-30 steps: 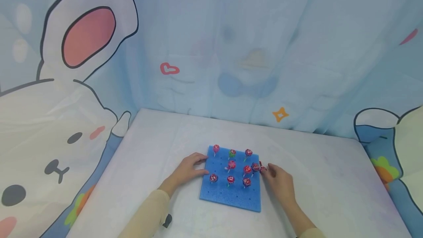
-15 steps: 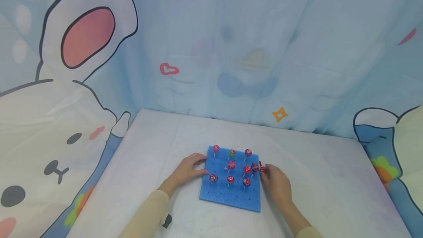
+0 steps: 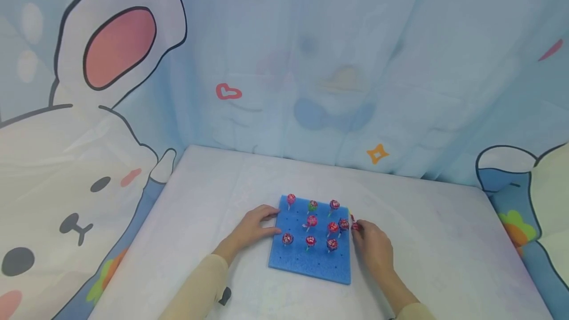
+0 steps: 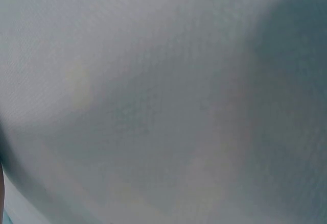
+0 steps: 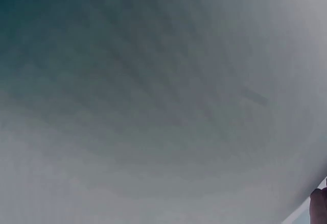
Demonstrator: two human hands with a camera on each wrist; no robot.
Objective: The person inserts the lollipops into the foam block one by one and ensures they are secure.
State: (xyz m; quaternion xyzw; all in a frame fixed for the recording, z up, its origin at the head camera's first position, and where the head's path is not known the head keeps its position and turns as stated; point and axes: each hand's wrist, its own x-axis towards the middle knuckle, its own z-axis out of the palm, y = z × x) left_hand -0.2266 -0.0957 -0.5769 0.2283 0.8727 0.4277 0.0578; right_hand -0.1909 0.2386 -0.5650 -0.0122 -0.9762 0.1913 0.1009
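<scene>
Beyond the right edge of the blue foam board (image 3: 306, 266), my right hand (image 3: 375, 247) pinches a red-wrapped lollipop (image 3: 355, 226) between thumb and fingers. A thin red and yellow part shows just above its head; the fingers hide the rest. My left hand (image 3: 250, 227) lies at the board's left edge, thumb and fingers spread apart and their tips right at the side. Several lollipops stand upright in the board, among them a pink one (image 3: 291, 198), a green and red one (image 3: 313, 205) and a dark red one (image 3: 344, 224) close to the right hand.
Small holes dot the board between the lollipops. Under it lies a white tabletop (image 3: 444, 251). A small dark object (image 3: 225, 296) sits by the left sleeve. Printed curtains (image 3: 338, 63) hang behind. Both wrist views show mostly blurred pale cloth.
My right hand has drawn its fingers closer around the lollipop and shifted it slightly at the board's right edge. A yellow bit now shows there. The left hand and board have stayed put.
</scene>
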